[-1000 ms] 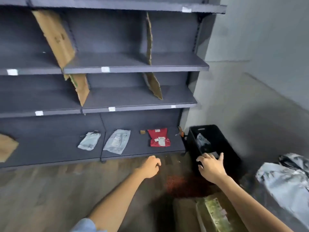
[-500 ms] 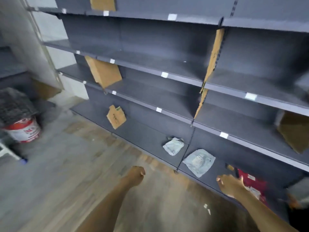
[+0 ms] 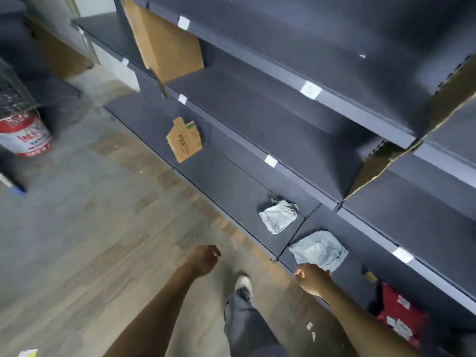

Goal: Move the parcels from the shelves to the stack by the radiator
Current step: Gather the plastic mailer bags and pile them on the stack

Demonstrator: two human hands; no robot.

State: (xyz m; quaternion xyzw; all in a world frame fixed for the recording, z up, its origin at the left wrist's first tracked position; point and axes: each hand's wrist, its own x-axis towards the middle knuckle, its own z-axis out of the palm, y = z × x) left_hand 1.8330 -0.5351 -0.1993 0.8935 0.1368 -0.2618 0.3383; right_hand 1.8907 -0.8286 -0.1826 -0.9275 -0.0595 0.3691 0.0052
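Flat pale-grey plastic mailer parcel (image 3: 319,249) on the bottom dark metal shelf (image 3: 226,181).
Right hand (image 3: 313,278) at its near edge, grip unclear; left hand (image 3: 204,258) loosely curled, empty, over floor.

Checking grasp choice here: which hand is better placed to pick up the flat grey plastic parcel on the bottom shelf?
Right hand: it is at the flat grey plastic parcel's near edge; the left hand hangs over the floor.

Dark grey metal shelves (image 3: 257,119) with white labels run along the right side. The floor (image 3: 90,240) is wood-patterned, grey and brown. A red and white bucket (image 3: 24,134) stands at left.
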